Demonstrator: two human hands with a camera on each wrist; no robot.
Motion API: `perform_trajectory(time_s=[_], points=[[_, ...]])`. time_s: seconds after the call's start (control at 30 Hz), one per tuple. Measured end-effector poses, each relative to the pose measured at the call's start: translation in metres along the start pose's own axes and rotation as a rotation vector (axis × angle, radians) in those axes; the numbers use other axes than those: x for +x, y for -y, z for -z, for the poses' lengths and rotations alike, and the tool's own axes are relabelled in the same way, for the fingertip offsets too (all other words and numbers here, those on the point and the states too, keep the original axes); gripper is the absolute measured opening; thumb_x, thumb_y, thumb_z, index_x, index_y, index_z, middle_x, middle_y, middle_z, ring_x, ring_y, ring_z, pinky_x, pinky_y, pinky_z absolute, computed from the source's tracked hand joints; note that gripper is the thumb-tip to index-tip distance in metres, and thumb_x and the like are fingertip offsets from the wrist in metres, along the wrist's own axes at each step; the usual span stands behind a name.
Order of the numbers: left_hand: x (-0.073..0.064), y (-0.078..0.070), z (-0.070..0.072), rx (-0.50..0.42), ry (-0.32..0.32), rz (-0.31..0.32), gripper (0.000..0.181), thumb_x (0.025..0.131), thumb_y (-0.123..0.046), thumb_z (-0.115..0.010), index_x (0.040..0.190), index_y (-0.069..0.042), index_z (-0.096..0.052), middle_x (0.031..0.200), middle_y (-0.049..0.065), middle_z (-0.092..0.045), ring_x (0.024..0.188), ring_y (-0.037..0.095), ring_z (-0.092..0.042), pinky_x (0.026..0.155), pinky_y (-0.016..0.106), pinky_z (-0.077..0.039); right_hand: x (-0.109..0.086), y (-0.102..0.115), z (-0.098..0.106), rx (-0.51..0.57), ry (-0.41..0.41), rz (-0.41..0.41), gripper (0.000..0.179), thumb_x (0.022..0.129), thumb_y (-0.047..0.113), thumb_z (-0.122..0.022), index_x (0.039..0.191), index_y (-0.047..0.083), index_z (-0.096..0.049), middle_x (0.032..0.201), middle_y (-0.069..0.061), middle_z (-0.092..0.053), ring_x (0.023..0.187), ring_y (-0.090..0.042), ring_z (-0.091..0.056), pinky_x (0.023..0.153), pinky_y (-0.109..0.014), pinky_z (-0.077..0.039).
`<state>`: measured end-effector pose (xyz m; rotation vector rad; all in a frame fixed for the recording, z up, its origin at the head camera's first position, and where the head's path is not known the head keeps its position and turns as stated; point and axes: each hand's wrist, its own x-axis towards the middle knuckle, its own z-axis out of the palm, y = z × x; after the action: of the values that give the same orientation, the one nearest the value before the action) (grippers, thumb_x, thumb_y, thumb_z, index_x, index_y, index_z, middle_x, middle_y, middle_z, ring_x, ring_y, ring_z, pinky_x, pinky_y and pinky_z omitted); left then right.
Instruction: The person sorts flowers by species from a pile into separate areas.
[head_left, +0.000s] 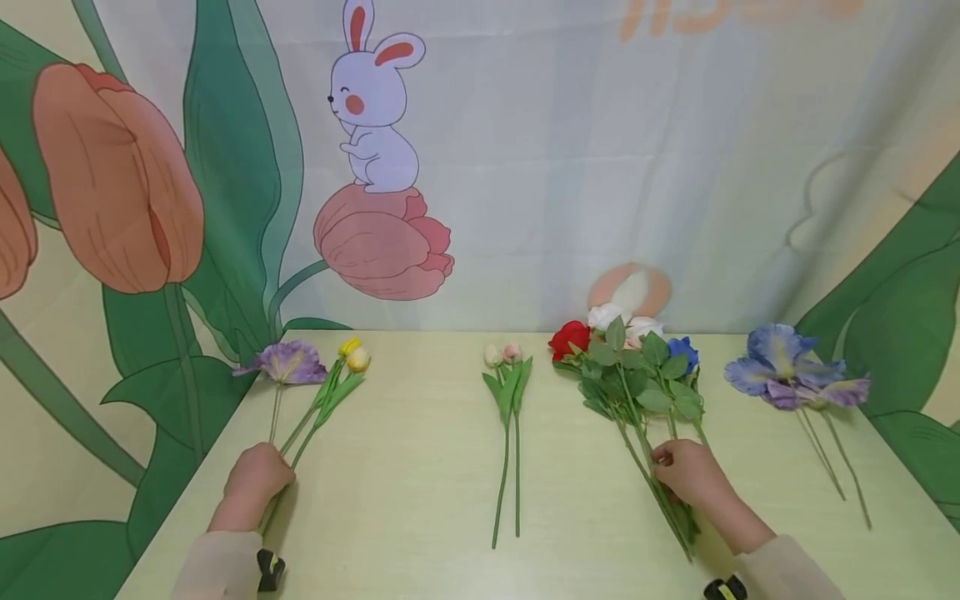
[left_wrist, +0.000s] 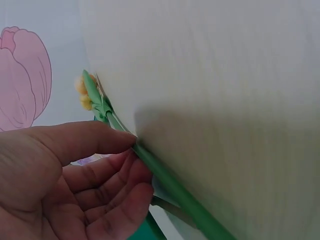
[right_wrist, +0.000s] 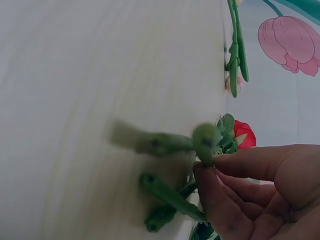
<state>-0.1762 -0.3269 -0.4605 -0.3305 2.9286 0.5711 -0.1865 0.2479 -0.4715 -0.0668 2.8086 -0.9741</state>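
Note:
My left hand [head_left: 258, 477] is low over the table's left side, thumb and fingertips pinching a green tulip stem [left_wrist: 172, 187]. That stem runs up to two yellow tulips [head_left: 354, 357], and a purple iris [head_left: 291, 363] lies beside them. On the right, my right hand [head_left: 692, 472] pinches a rose stem between thumb and fingers; its cut end [right_wrist: 205, 142] faces the right wrist camera. Other stem ends [right_wrist: 162, 192] lie around it. The bunch carries a red rose [head_left: 569, 341], white roses [head_left: 606, 316] and a blue rose [head_left: 682, 354] among green leaves.
Two pale pink tulips [head_left: 502, 354] lie mid-table [head_left: 420, 467], between the hands. Blue and purple irises [head_left: 780, 354] rest at the far right, stems pointing toward the front. A printed cloth [head_left: 525, 167] with a rabbit and tulips hangs behind the table's back edge.

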Motion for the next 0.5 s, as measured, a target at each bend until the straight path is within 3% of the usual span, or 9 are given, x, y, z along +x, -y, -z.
perform_trajectory(time_s=[0.13, 0.3, 0.4, 0.5], points=[[0.0, 0.0, -0.001, -0.006, 0.019, 0.0, 0.015, 0.079, -0.005, -0.06, 0.066, -0.001, -0.055, 0.07, 0.015, -0.06, 0.066, 0.026, -0.052, 0.061, 0.038, -0.049, -0.001, 0.001, -0.002, -0.01, 0.005, -0.019, 0.031, 0.095, 0.002, -0.061, 0.12, -0.016, -0.065, 0.097, -0.022, -0.072, 0.058, -0.015, -0.061, 0.056, -0.031, -0.052], [-0.002, -0.001, -0.001, -0.122, 0.057, -0.01, 0.034, 0.083, -0.004, -0.058, 0.054, -0.014, -0.044, 0.052, -0.003, -0.043, 0.053, 0.014, -0.042, 0.054, 0.027, -0.037, -0.002, 0.003, -0.003, -0.02, 0.004, -0.033, 0.029, 0.095, 0.002, -0.062, 0.119, -0.015, -0.066, 0.095, -0.02, -0.072, 0.058, -0.015, -0.061, 0.055, -0.03, -0.052], [-0.005, -0.007, 0.003, -0.205, 0.081, -0.031, 0.026, 0.087, -0.003, -0.06, 0.061, -0.004, -0.058, 0.054, -0.002, -0.052, 0.053, 0.011, -0.049, 0.055, 0.026, -0.043, -0.003, 0.005, -0.002, -0.041, -0.011, -0.02, 0.03, 0.095, 0.003, -0.063, 0.118, -0.015, -0.066, 0.096, -0.022, -0.073, 0.059, -0.015, -0.062, 0.054, -0.03, -0.052], [-0.008, -0.017, 0.008, -0.26, 0.093, -0.045, 0.014, 0.09, -0.002, -0.062, 0.084, 0.009, -0.069, 0.065, 0.005, -0.063, 0.059, 0.012, -0.058, 0.059, 0.028, -0.053, -0.003, 0.009, 0.002, -0.047, -0.017, -0.014, 0.03, 0.095, 0.004, -0.064, 0.118, -0.016, -0.066, 0.095, -0.022, -0.072, 0.062, -0.015, -0.064, 0.056, -0.031, -0.052]])
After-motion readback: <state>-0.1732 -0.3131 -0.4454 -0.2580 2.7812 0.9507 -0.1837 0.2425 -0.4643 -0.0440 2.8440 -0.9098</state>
